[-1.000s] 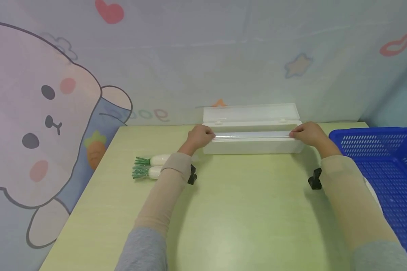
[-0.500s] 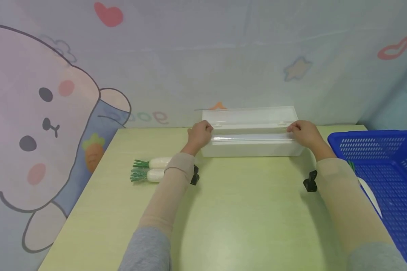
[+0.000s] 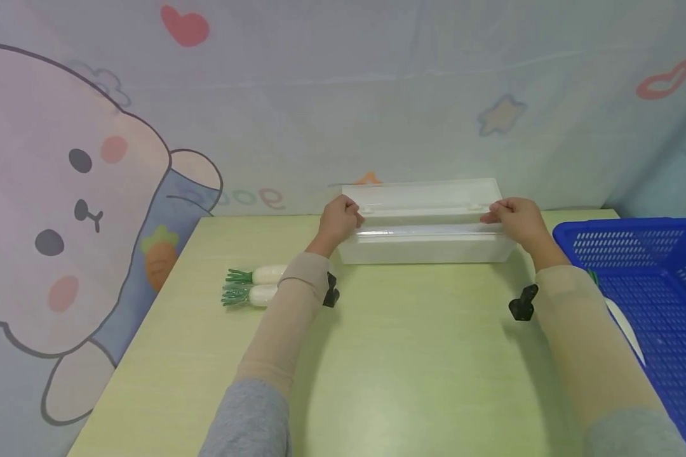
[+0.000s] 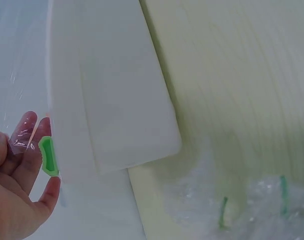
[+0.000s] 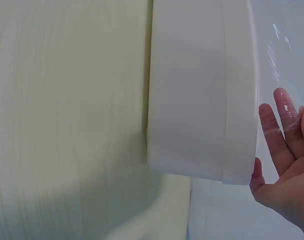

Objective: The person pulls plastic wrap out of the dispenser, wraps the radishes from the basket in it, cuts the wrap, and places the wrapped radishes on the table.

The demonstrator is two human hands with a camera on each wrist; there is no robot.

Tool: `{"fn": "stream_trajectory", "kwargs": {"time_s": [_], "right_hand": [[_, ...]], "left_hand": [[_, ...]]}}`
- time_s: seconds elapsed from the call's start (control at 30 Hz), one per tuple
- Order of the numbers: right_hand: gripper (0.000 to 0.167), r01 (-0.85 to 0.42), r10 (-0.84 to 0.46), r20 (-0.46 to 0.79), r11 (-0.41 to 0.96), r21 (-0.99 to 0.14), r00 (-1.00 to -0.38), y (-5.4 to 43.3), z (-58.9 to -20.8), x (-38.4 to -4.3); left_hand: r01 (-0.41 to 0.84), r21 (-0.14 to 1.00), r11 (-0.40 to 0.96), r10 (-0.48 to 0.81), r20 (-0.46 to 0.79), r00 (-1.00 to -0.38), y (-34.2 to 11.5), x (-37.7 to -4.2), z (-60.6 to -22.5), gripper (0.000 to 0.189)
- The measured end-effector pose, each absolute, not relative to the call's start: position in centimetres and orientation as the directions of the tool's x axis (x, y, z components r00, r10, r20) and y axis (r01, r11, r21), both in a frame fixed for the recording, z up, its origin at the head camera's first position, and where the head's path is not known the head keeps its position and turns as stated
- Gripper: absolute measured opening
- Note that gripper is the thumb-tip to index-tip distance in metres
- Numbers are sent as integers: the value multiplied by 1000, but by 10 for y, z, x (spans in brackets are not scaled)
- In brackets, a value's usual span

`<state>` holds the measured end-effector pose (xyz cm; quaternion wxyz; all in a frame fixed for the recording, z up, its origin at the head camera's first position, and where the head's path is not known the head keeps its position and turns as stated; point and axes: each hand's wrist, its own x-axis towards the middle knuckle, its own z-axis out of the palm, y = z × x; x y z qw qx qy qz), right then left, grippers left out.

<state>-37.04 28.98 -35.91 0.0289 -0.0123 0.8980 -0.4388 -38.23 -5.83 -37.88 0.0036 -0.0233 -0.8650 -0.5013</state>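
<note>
A white cling film dispenser [image 3: 423, 251] lies lengthwise at the back of the table, its lid [image 3: 423, 193] raised behind it. My left hand [image 3: 338, 222] is at its left end, pinching a corner of clear cling film [image 4: 22, 142] between thumb and fingers. Close to those fingers, a small green slide cutter [image 4: 49, 156] sits at the dispenser's edge. At the other end my right hand [image 3: 517, 221] pinches the film's right corner [image 5: 290, 120]. Between the hands the film is nearly invisible in the head view.
Two white radishes [image 3: 263, 295] with green tops lie wrapped on the table, left of my left forearm. A blue basket [image 3: 623, 225] stands at the right, with a white item [image 3: 625, 327] partly hidden by my right sleeve. A patterned cloth hangs behind the table.
Both hands have lifted slightly up and back from the dispenser's opening, the film still pinched between their fingers. The dispenser and radishes have stayed in place.
</note>
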Motion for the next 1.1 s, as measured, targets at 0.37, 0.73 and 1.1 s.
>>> {"fn": "stream_trajectory", "kwargs": {"time_s": [0.37, 0.73, 1.1], "right_hand": [[50, -12, -64, -35, 619, -785, -997, 285, -344, -369], [51, -42, -80, -9, 608, -793, -997, 288, -337, -364], [53, -51, -83, -1, 616, -786, -997, 293, -328, -360]], "left_hand": [[75, 865, 496, 29, 70, -997, -62, -380, -367, 26], [56, 873, 484, 29, 49, -998, -60, -376, -356, 25], [112, 881, 460, 58, 96, -994, -63, -371, -346, 23]]}}
